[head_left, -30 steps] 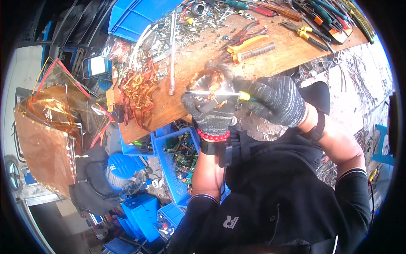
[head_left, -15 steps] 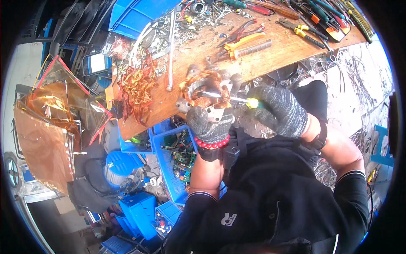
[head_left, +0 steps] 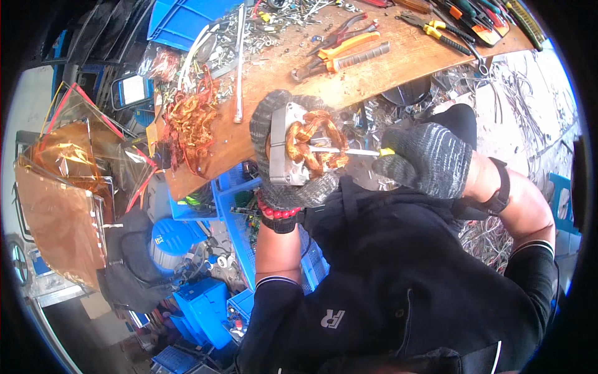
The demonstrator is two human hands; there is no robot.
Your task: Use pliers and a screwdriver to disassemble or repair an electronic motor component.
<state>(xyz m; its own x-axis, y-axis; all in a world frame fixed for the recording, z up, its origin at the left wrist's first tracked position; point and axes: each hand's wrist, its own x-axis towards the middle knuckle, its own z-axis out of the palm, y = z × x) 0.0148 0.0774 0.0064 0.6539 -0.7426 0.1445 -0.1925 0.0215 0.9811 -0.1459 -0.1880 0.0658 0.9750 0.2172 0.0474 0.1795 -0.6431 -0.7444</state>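
Observation:
My left hand (head_left: 265, 137), in a grey knitted glove, is wrapped round a motor stator (head_left: 280, 146) with a squarish silvery metal body. Its copper windings (head_left: 306, 138) bulge out on the side toward my right hand. Gloved likewise, my right hand (head_left: 430, 159) grips a screwdriver (head_left: 358, 151) by its yellow-green handle, most of which is hidden in the fist. The shaft lies level and its tip reaches in among the copper coils. Both hands are above my lap, just off the table's near edge.
On the wooden table (head_left: 268, 81) lie pulled copper windings (head_left: 192, 121), a metal bar (head_left: 240, 68), orange-handled pliers (head_left: 349, 45), yellow-and-black pliers (head_left: 439, 34) and scattered screws. Blue crates (head_left: 233, 206) stand below its left end. Cables litter the floor at right.
The stator has turned in my left hand, so its coils now face my right hand. The left hand has shifted left; the right has moved slightly right, still holding the screwdriver.

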